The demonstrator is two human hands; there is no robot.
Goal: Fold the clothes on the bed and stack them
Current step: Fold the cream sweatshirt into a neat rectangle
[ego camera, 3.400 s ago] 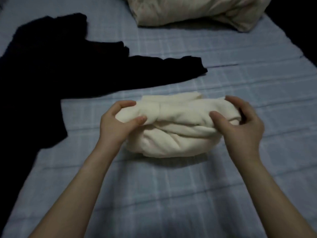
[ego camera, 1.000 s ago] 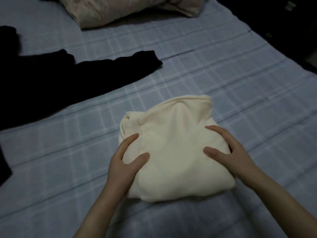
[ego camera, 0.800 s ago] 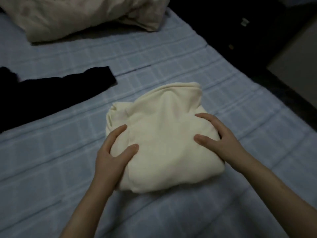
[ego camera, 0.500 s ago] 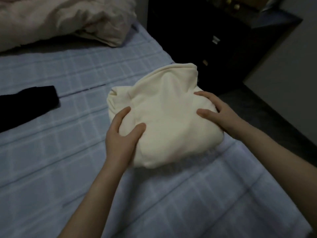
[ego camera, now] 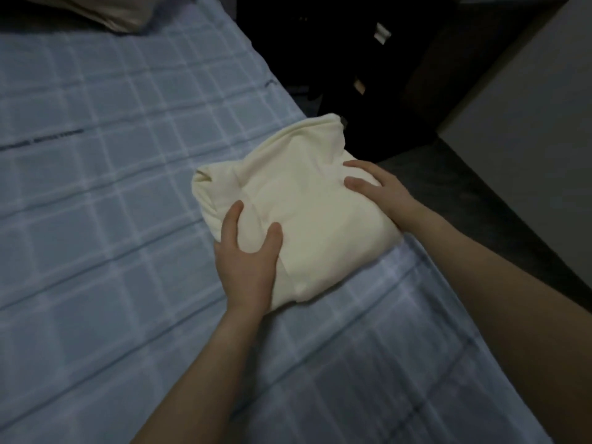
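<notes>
A folded cream garment (ego camera: 298, 200) sits as a thick bundle at the right edge of the blue checked bed (ego camera: 96, 219), its far corner reaching past the edge. My left hand (ego camera: 248, 254) grips its near left side, thumb on top and fingers wrapped around the side. My right hand (ego camera: 378, 190) grips the right side, thumb on top and fingers curled over the edge. The black clothes are out of view.
A beige pillow or duvet (ego camera: 105, 11) lies at the head of the bed. Dark furniture (ego camera: 352, 59) stands right beside the bed's right edge, with dark floor (ego camera: 480, 203) and a pale wall (ego camera: 528, 107) beyond.
Both hands have carried the cream bundle rightward across the bed to its right edge. The view swung right with it, and the black garment has left the frame.
</notes>
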